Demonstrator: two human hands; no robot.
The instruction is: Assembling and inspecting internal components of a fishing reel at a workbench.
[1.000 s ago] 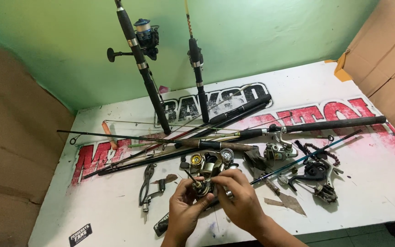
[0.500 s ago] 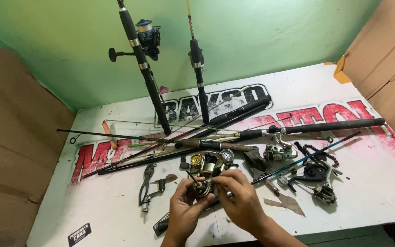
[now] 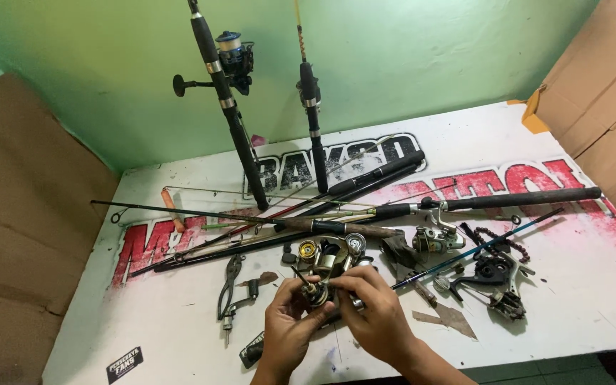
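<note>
Both my hands meet at the near edge of the white table point(image 3: 180, 314). My left hand point(image 3: 288, 331) cradles a small metal fishing reel part point(image 3: 315, 293), and my right hand point(image 3: 372, 317) pinches it from the right with thumb and fingers. Just beyond my fingers lies a dismantled reel body point(image 3: 329, 255) with a gold spool and round knobs. Pliers point(image 3: 231, 285) rest to the left of my left hand.
Several fishing rods point(image 3: 365, 210) lie across the table. Two rods with reels point(image 3: 231, 107) lean upright against the green wall. A silver spinning reel point(image 3: 436, 239) and a black reel point(image 3: 497, 278) lie to the right. Brown cardboard point(image 3: 593, 100) flanks both sides.
My hands stay together on the reel part, with only small finger shifts. The view has tilted slightly; nothing on the table has moved.
</note>
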